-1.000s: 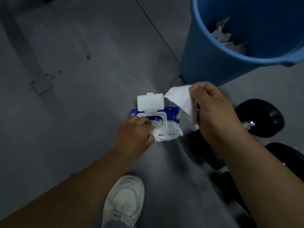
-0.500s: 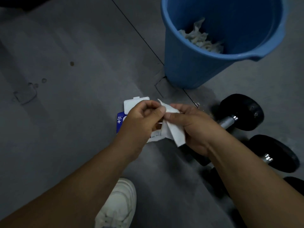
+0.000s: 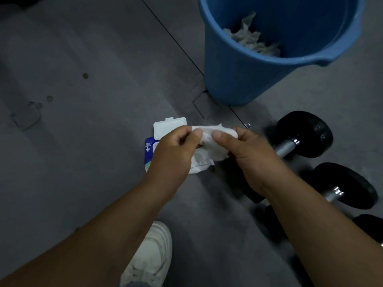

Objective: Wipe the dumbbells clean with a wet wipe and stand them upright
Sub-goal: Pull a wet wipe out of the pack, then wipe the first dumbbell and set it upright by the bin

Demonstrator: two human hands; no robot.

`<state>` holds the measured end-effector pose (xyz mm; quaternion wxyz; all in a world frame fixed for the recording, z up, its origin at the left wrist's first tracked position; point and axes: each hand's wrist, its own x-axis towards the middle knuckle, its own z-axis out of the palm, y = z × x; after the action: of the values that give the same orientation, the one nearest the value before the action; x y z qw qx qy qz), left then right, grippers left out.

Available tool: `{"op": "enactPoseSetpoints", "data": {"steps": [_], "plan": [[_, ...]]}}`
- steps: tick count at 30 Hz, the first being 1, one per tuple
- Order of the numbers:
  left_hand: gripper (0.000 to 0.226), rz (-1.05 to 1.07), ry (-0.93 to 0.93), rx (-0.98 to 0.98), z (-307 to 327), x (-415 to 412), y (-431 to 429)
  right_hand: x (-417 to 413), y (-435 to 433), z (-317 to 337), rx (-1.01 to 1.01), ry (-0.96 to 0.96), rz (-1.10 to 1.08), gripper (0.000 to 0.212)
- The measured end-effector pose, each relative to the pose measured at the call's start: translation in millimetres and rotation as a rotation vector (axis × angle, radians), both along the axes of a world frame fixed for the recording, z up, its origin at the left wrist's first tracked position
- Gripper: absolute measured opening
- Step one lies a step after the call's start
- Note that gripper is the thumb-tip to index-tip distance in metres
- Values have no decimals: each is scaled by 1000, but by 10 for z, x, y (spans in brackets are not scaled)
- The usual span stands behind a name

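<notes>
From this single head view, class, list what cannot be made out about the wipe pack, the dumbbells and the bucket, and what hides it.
Head view throughout.
Wipe pack opening: behind the left hand and the wet wipe.
Upper dumbbell, near end: mostly under the right hand and forearm.
Lowest dumbbell: cut off by the right edge.
Bucket, far rim: cut off by the top edge.
Pack print: too small to read.

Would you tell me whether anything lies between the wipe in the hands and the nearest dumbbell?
Nothing visible does. The left hand and right hand pinch the wet wipe; the nearest dumbbell lies on its side beside the right hand, handle bare.
</notes>
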<state>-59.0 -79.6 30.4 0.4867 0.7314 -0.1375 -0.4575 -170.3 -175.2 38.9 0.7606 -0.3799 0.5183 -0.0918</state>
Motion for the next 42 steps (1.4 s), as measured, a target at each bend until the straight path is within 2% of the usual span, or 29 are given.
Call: {"op": "enactPoseSetpoints", "data": {"steps": [2, 5, 7, 8, 11, 13, 15, 17, 18, 20, 22, 24, 27, 30, 36, 40, 42], "plan": [[27, 49, -24, 2, 8, -42, -54, -26, -11, 54, -8, -50, -30, 48], [29, 154, 62, -32, 33, -116, -183, -70, -46, 119, 76, -186, -172, 32], [26, 176, 118, -66, 83, -176, -282, -155, -78, 130, 146, -255, -262, 32], [26, 157, 93, -79, 96, -205, -325, -215, -87, 138, 182, -265, -302, 36], [30, 10, -155, -106, 123, -326, -406, -490, -122, 139, 328, -181, -377, 47], [33, -82, -200, -137, 135, -456, -438, -712, -162, 170, 468, -139, -291, 38], [33, -141, -169, -144, 128, -573, -469, -955, -220, 227, 531, -99, -258, 24], [30, -153, -169, -82, 85, -621, -497, -1216, -304, 140, 459, 2, -294, 12], [27, -163, -199, -36, 37, -618, -500, -1322, -341, 41, 358, 89, -303, 12], [26, -256, -281, 79, -82, -600, -469, -1422, -370, -213, 184, 234, -305, 26], [66, -497, -319, 221, -208, -640, -348, -1413, -369, -467, 133, 273, -319, 33], [108, -683, -277, 313, -291, -775, -212, -1338, -392, -629, 152, 267, -350, 31], [131, -672, -314, 311, -419, -960, -111, -1217, -424, -736, 224, 162, -418, 40], [129, -536, -284, 265, -508, -1020, -119, -1182, -389, -753, 227, 56, -518, 36], [118, -520, -348, 157, -501, -1012, -85, -1076, -295, -601, 185, -5, -598, 23], [118, -582, -449, 42, -321, -803, 12, -1085, -86, -312, 189, -170, -624, 28], [117, -638, -471, -16, -134, -662, 52, -1110, 62, -92, 166, -256, -633, 40]]}}
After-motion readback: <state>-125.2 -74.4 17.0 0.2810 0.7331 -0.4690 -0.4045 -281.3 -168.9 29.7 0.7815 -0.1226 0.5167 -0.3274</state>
